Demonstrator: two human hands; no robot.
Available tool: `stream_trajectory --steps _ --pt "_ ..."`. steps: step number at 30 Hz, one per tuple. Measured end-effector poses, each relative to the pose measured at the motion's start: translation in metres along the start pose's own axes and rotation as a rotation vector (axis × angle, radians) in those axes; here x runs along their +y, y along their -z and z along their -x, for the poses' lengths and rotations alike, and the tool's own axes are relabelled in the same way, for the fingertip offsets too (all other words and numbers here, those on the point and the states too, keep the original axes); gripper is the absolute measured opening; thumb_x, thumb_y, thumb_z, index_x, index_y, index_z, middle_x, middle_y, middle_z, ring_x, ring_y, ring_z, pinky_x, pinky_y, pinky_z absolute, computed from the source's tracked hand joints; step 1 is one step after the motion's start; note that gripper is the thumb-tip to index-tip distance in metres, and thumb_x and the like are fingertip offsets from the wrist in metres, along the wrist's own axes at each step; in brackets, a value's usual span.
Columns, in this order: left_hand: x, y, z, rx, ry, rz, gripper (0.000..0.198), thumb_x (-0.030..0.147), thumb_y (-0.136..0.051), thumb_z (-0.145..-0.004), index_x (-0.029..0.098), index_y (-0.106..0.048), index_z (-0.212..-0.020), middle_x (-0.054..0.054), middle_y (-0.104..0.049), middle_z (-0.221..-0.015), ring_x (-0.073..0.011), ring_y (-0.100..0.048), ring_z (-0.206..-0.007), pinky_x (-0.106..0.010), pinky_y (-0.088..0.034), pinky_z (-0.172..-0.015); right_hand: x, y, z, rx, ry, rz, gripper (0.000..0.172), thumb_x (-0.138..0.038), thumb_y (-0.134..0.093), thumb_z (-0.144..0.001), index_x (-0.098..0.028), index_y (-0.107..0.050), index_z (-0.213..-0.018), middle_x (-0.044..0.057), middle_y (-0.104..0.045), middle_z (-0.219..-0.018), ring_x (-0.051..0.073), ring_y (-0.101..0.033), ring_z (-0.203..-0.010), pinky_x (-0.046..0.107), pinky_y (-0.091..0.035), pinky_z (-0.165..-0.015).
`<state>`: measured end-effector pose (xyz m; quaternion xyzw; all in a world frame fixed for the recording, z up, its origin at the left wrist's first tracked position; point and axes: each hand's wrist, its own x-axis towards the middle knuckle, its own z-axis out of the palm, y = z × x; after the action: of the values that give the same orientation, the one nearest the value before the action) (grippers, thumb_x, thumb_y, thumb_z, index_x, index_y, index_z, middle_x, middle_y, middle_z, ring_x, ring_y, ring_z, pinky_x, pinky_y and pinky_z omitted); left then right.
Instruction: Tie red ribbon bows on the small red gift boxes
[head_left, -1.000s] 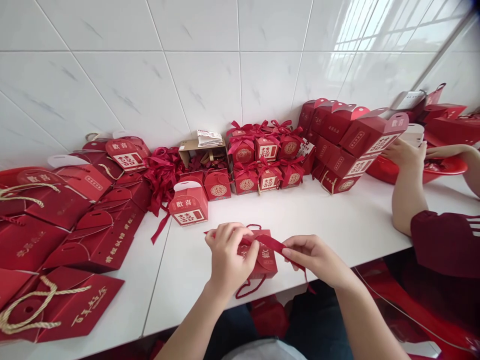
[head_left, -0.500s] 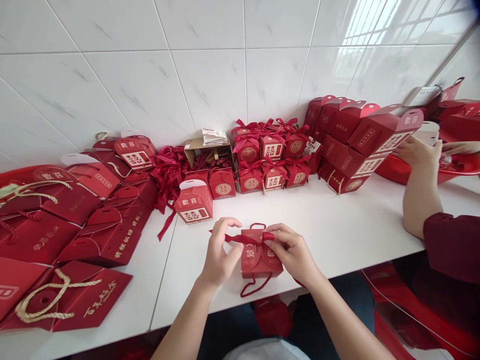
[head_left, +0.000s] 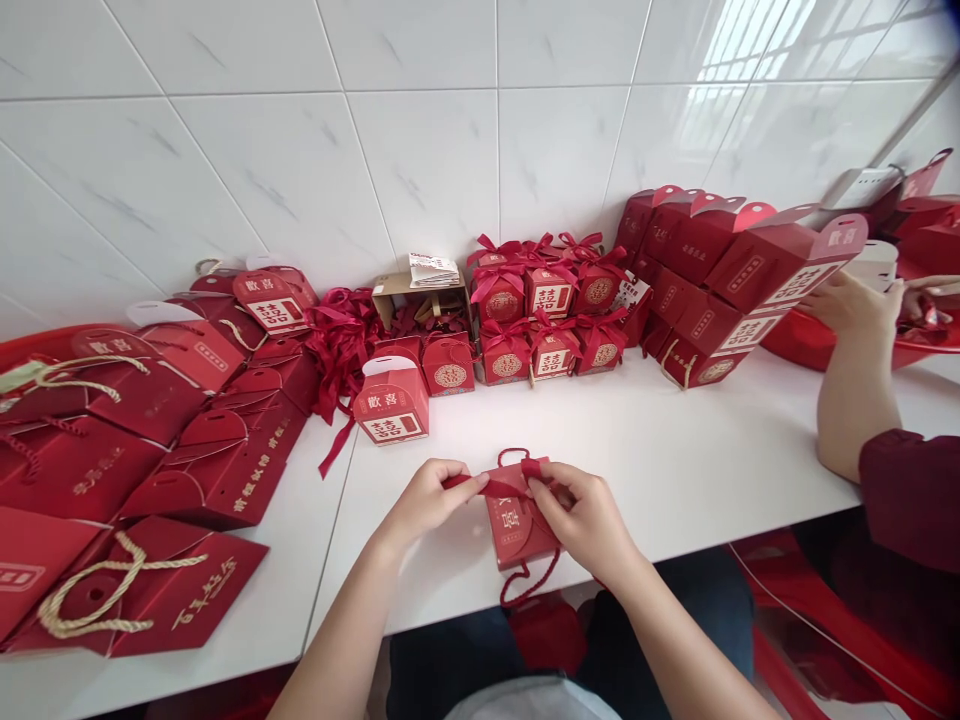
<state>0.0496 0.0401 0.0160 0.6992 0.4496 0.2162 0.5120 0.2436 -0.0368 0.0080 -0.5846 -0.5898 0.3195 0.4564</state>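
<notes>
A small red gift box point(head_left: 516, 525) with cord handles lies on the white table in front of me, its lettering turned sideways. Across its top runs a dark red ribbon point(head_left: 504, 487). My left hand point(head_left: 435, 492) pinches one end of this ribbon to the left of the box. Above the box's right side, my right hand point(head_left: 581, 505) grips a loop of the same ribbon between thumb and fingers. Part of the ribbon is hidden behind the right fingers.
Red boxes with bows point(head_left: 551, 300) are stacked against the wall, beside a ribbon pile point(head_left: 341, 335). An upright red box point(head_left: 391, 405) stands nearby. Many red bags point(head_left: 180, 590) fill the left. Another person's arm point(head_left: 859, 370) works near a red basin point(head_left: 795, 345) at right.
My left fingers have closed from a spread pose onto the ribbon end and drawn it out to the left. The box has turned slightly. My right hand keeps its hold.
</notes>
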Motion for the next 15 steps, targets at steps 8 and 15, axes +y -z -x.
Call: stream_trajectory --steps 8,15 --pt "0.058 -0.006 0.014 -0.104 -0.113 0.251 0.03 0.036 -0.062 -0.082 0.017 -0.07 -0.06 -0.003 -0.062 -0.055 -0.0144 -0.053 -0.054 -0.027 -0.044 -0.055 -0.006 -0.009 0.002 0.081 0.079 0.199 0.018 -0.02 -0.05 -0.084 -0.022 -0.068 -0.085 0.004 -0.07 -0.079 0.018 -0.06 -0.063 0.027 -0.044 -0.058" --pt "0.099 -0.019 -0.015 -0.231 -0.366 0.002 0.045 0.051 -0.046 -0.09 0.018 -0.07 -0.071 -0.004 -0.064 -0.071 -0.0188 -0.058 -0.068 -0.03 -0.047 -0.068 -0.005 -0.002 0.003 0.013 0.104 0.164 0.019 -0.024 -0.055 -0.083 -0.02 -0.056 -0.064 0.002 -0.06 -0.064 0.014 -0.048 -0.051 0.026 -0.034 -0.048"
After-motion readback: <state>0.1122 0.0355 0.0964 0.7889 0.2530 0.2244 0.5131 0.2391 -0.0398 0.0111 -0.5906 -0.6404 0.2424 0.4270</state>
